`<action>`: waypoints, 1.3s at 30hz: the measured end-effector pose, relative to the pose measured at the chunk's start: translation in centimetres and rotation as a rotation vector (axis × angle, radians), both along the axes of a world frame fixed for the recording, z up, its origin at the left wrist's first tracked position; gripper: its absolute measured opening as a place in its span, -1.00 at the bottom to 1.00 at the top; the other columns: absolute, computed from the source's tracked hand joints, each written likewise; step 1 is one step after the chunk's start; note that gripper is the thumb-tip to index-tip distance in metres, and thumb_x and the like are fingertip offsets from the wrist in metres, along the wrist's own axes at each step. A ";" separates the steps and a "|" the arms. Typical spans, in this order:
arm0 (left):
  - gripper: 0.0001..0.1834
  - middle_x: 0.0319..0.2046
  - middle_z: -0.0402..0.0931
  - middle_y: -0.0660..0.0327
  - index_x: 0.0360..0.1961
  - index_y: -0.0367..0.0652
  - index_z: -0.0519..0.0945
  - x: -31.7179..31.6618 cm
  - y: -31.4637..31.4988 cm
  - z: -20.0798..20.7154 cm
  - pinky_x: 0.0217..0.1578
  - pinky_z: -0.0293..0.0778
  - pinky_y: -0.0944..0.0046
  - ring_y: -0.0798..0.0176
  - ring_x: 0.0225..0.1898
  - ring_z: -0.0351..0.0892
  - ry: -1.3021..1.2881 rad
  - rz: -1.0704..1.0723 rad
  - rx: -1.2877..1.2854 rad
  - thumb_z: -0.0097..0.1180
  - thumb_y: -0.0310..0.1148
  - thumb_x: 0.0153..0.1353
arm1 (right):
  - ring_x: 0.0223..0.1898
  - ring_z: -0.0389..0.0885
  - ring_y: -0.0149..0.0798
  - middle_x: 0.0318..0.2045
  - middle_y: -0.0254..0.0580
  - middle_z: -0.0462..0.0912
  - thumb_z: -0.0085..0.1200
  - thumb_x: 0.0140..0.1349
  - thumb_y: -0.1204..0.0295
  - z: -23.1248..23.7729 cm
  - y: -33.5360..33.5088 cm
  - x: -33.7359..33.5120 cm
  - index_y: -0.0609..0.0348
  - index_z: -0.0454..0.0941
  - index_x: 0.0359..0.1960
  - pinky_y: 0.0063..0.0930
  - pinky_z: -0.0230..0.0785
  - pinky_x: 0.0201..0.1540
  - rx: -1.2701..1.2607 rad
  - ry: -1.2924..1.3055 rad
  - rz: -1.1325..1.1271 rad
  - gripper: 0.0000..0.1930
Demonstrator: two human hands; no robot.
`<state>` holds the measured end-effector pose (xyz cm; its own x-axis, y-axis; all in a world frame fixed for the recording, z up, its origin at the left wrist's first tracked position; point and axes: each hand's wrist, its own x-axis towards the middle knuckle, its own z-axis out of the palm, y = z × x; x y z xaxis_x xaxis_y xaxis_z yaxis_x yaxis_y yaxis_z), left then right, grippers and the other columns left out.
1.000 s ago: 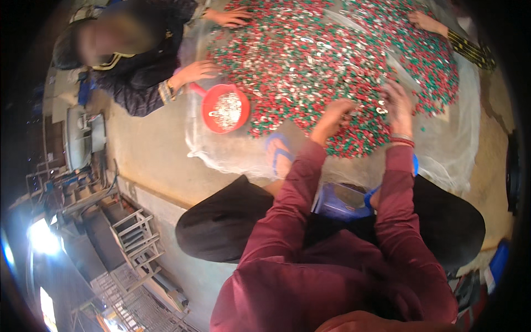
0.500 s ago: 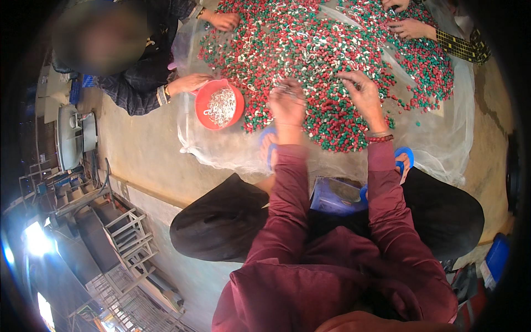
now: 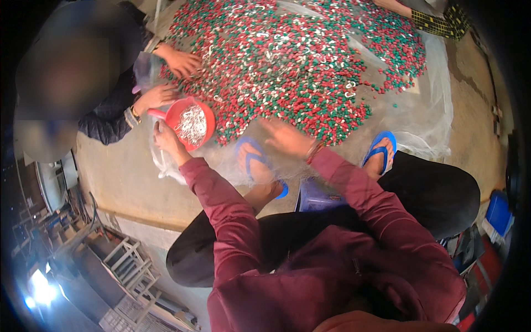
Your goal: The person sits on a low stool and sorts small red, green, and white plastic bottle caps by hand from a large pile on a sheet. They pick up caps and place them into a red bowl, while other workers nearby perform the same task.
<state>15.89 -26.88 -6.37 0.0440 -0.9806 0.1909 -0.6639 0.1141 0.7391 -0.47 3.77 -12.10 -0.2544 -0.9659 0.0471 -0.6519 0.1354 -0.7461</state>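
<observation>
At the left edge of the pile stands a red plastic dipper point(image 3: 209, 130) with a short handle, holding many small white hook-shaped pieces point(image 3: 192, 124). My left hand point(image 3: 170, 138) is at its near left side, just below the handle, with curled fingers against the rim. Blurred by motion, my right hand point(image 3: 289, 138) reaches over the near edge of the pile, fingers stretched out and nothing visible in them. The pile point(image 3: 287, 72) is a broad spread of small red and green pieces with white hooks scattered among them.
A clear plastic sheet point(image 3: 426, 133) lies under the pile. Across on the left, a co-worker's hands point(image 3: 180, 62) are near the pile and dipper; another person's arm point(image 3: 437, 22) reaches in at upper right. My blue flip-flops point(image 3: 381, 145) flank a purple-blue container point(image 3: 318, 196).
My left hand has moved from the pile leftward to the dipper. My right hand has drawn back from the pile and left. The view has shifted, and the co-worker's hand is off the dipper's handle.
</observation>
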 end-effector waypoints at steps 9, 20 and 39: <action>-0.70 -0.12 0.49 -0.13 -0.12 -0.28 0.59 -11.5 6.8 -0.5 0.01 0.32 0.07 -0.05 -0.02 0.42 0.006 -0.615 -0.225 -0.12 -0.35 0.29 | 0.30 0.18 -0.07 0.26 -0.03 0.22 -0.18 0.33 0.36 -5.6 0.9 -2.1 0.08 0.05 0.33 -0.24 0.16 0.29 0.048 -0.093 0.056 -0.47; -0.77 -0.23 0.54 0.00 -0.14 -0.20 0.59 -17.7 16.0 -3.5 -0.11 0.37 0.15 0.04 -0.18 0.50 -0.005 -0.986 0.070 0.02 -0.38 0.22 | 0.06 0.42 0.08 0.03 0.14 0.46 -0.12 0.30 0.28 -5.3 7.6 -13.4 -0.09 0.16 0.32 -0.21 0.24 0.13 0.137 -0.232 -0.435 -0.48; -0.77 -0.14 0.28 0.00 -0.20 -0.31 0.45 -18.2 27.8 -11.6 -0.15 0.49 0.04 -0.08 -0.01 0.32 -0.682 -1.001 -0.028 0.01 -0.46 0.09 | -0.01 0.43 0.17 -0.10 0.21 0.49 0.10 -0.06 0.32 -10.8 20.5 -22.5 0.03 0.44 0.11 -0.05 0.24 0.09 0.423 0.059 -1.283 -0.43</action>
